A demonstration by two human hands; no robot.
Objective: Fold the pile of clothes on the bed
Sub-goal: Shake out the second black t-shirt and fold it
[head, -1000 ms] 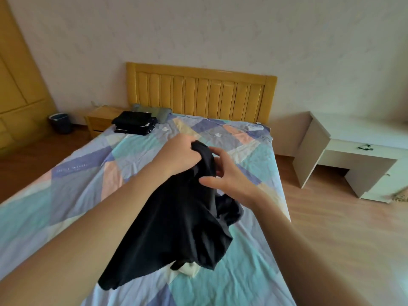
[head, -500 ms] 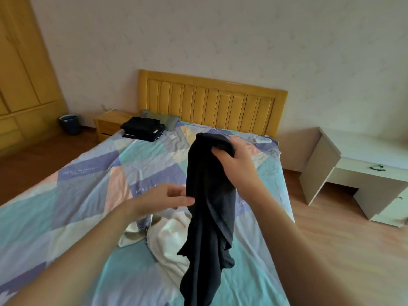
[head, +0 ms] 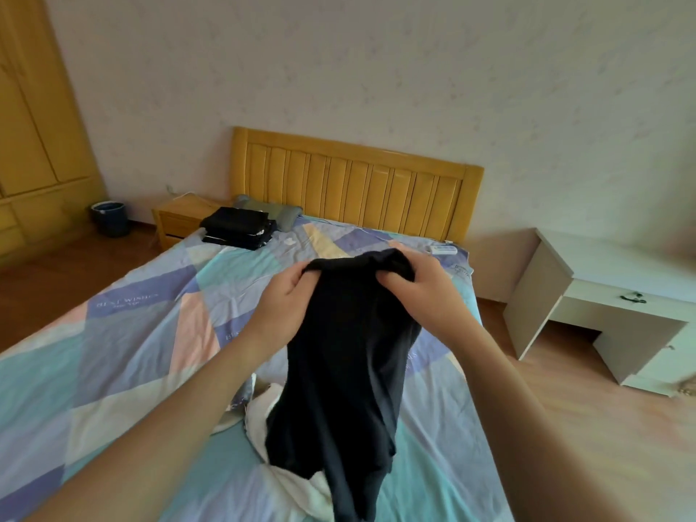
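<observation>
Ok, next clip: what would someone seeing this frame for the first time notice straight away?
First the black garment, held up in mid-frame over the bed, with the left hand and right hand each gripping its top edge. Below it, white clothing lies crumpled on the patchwork sheet. Farther back, a stack of folded dark clothes sits by the yellow wooden headboard.

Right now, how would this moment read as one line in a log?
step: spreading black garment | left hand: grips top edge | right hand: grips top edge | white cloth: on bed | folded stack: near headboard
</observation>
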